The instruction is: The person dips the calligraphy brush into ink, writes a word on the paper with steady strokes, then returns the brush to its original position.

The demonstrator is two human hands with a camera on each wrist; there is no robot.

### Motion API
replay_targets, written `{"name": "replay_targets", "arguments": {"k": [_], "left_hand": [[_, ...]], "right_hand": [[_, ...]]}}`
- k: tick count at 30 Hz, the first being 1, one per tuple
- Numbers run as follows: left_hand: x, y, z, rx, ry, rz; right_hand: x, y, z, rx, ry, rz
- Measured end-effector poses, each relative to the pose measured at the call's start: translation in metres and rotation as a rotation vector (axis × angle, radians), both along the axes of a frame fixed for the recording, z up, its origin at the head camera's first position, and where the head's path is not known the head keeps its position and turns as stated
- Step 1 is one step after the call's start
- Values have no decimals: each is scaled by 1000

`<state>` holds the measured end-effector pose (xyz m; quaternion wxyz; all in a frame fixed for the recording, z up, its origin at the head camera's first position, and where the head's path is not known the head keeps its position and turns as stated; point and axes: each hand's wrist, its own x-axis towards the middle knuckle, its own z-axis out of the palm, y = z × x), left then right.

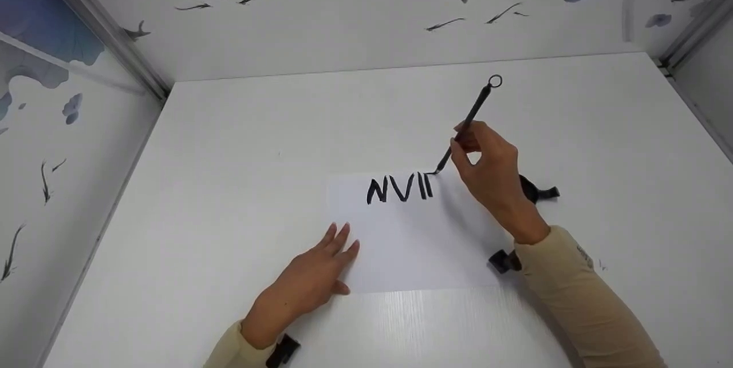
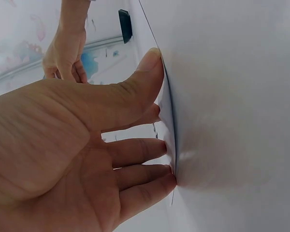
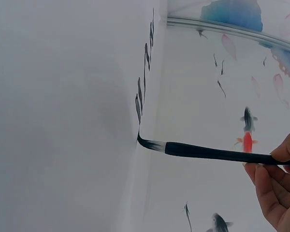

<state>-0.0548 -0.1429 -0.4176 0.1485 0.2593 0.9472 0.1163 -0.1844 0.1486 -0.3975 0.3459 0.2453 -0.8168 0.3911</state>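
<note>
A sheet of white paper (image 1: 412,253) lies on the white table, with black brush strokes (image 1: 401,188) reading like "NVII" along its far edge. My right hand (image 1: 492,170) pinches the dark handle of a writing brush (image 1: 476,106) between thumb and fingers. The brush slants, and its inked bristles (image 3: 146,142) bend against the paper just past the last upright stroke, at the start of a short horizontal line. At the paper's lower left edge rests my left hand (image 1: 309,279), fingers extended. The left wrist view shows its fingertips (image 2: 159,145) touching the paper's edge.
A black rounded object with a short stub (image 1: 529,188) sits right of the paper, partly hidden behind my right hand. Panels printed with fish and petals (image 1: 355,19) border the table (image 1: 229,145) at the back and left. Dark camera mounts (image 1: 501,261) hang at both wrists.
</note>
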Motion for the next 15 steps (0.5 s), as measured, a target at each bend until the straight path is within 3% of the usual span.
{"name": "replay_targets", "arguments": {"k": [15], "left_hand": [[0, 0, -1, -2, 19, -3]], "right_hand": [[5, 2, 6, 100, -20, 4]]}}
